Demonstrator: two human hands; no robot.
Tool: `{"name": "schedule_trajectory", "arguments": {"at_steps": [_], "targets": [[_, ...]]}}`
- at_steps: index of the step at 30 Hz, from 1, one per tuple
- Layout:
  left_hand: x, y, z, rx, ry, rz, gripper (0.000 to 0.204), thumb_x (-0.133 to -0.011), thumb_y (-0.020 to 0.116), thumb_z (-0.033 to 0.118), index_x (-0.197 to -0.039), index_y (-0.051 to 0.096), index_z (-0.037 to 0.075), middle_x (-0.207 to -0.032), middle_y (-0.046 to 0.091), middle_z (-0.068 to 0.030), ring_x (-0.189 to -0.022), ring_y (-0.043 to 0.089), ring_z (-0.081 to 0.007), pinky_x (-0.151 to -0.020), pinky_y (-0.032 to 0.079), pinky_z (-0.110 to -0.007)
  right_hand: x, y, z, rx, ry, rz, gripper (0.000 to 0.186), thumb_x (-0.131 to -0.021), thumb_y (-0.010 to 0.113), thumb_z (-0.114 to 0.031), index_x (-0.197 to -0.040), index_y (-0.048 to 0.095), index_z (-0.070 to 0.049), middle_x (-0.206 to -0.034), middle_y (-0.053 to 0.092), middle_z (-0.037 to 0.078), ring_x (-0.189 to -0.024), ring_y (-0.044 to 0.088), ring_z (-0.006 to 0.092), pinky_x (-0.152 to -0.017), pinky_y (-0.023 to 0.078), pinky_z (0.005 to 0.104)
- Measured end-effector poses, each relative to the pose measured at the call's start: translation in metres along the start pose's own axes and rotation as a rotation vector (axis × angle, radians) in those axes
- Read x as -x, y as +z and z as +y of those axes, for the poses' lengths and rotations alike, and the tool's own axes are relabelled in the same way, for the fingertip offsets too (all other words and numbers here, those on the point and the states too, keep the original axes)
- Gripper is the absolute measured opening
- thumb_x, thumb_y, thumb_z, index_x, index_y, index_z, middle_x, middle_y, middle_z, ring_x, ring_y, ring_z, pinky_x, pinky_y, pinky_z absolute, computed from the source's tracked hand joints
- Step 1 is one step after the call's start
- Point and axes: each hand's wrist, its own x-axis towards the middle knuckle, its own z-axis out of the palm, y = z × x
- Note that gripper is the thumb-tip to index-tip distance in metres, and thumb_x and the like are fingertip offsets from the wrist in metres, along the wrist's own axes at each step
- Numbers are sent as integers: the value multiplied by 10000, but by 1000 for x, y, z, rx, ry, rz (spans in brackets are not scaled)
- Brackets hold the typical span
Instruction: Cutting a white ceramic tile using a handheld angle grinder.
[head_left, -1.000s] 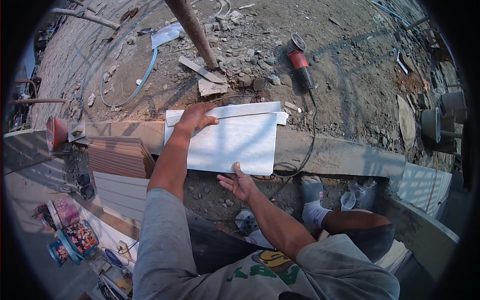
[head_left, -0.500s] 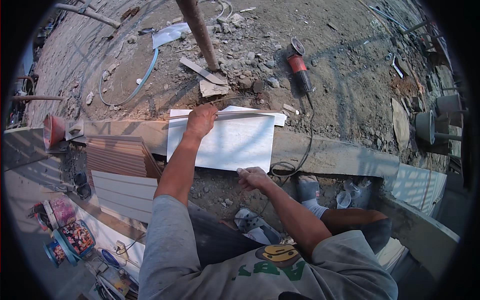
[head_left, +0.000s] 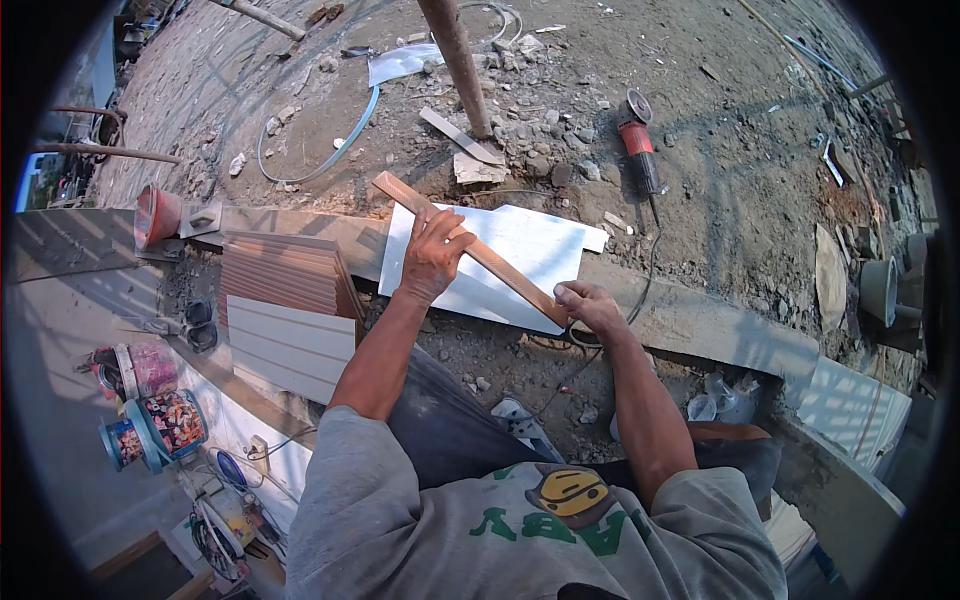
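Observation:
A straight brown strip, apparently wood (head_left: 505, 270), lies slanted across a white tile or panel (head_left: 540, 242), from upper left to lower right. My left hand (head_left: 434, 256) is closed around the strip's upper part, fingers over its far side. At the strip's lower end, my right hand (head_left: 597, 308) pinches it near the panel's corner. The panel rests on a concrete ledge (head_left: 680, 305), partly hidden by my left hand and the strip. Another pale sheet edge shows at the panel's far right.
An angle grinder (head_left: 636, 140) lies on the dirt beyond, its cable running down past my right hand. Stacked tiles (head_left: 280, 275) stand at left, beside a red bucket (head_left: 158, 217). A metal pole (head_left: 458, 70) rises ahead. Buckets of small pieces (head_left: 172, 425) sit lower left.
The strip has swung from lying along the panel's far edge to a diagonal across it. My right hand has moved from the panel's near edge to the strip's lower end. The view has shifted.

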Motion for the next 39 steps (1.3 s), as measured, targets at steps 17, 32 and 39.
{"name": "schedule_trajectory", "arguments": {"at_steps": [17,32,39], "targets": [[54,-99,-36,-24,-558,338,709,-701,801,380,-1315,507,181,-1316,508,-65,-1261,454,-285,-1105,200,-579,88,53,-79,131,-357,-59,277,-925,601,-234,-966,661,33,-772,648,50,-739,605,109,-680,493,281],[92,-67,-58,1005,-1295,610,304,-860,692,197,-1108,636,30,-844,630,-32,-729,598,-116,-611,511,-255,55,19,-63,343,36,-143,326,-913,607,-331,-1075,673,-57,-941,667,49,-866,621,159,-697,540,300],[86,-87,-46,1127,-1381,745,298,-891,632,135,-1165,590,26,-976,623,-56,-826,610,-147,-663,552,-277,50,21,-67,344,114,25,349,-875,666,-352,-1045,671,-47,-952,667,50,-813,621,154,-647,548,311]]}}
